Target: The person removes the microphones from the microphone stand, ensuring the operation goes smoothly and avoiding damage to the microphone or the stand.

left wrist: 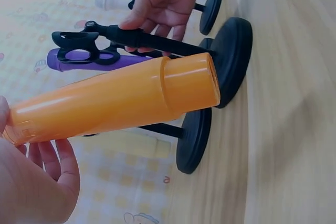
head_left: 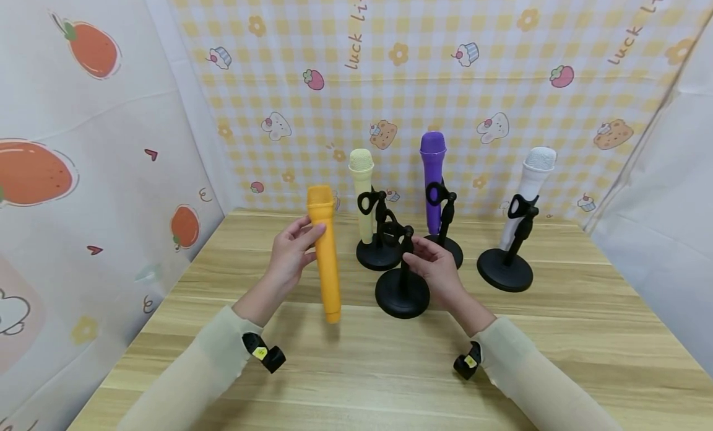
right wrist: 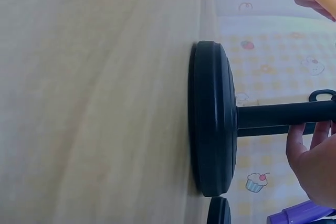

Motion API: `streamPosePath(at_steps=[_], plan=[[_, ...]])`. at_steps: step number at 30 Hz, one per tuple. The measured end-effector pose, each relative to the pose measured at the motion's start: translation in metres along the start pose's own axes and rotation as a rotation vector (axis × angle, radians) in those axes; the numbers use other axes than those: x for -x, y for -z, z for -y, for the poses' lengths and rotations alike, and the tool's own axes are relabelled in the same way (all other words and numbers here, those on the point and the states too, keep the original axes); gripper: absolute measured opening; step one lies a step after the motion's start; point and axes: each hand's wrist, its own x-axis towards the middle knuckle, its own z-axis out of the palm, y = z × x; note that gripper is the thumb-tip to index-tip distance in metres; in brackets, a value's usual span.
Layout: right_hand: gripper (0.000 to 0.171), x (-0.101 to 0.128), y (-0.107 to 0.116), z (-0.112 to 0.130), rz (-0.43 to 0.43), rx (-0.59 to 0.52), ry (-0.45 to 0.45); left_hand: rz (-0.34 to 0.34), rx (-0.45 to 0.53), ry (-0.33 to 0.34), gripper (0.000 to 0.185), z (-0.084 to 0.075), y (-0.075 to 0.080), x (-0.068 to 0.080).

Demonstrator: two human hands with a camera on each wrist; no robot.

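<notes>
Holding orange plastic toy microphone (head_left: 325, 251) upright above wooden desk (head_left: 356, 363), left hand (head_left: 289, 254) curled round it | right hand (head_left: 437, 267) gripping empty black round-based stand (head_left: 402, 288), apparently steadying it on desk.

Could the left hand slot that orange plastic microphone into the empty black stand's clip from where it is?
Probably yes: the left hand holds the orange plastic microphone upright beside the empty black stand, which the right hand steadies; nothing lies between them.
</notes>
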Motion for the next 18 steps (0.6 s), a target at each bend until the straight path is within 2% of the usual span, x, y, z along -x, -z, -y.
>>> streamPosePath(at_steps=[9, 18], plan=[[0.044, -0.006, -0.009, 0.006, -0.012, -0.04, -0.005, -0.05, -0.13, -0.02, 0.049, 0.0, 0.014, 0.006], [0.045, -0.008, -0.021, 0.011, -0.025, -0.052, 0.014, -0.079, -0.177, 0.016, 0.051, 0.001, 0.032, 0.011]])
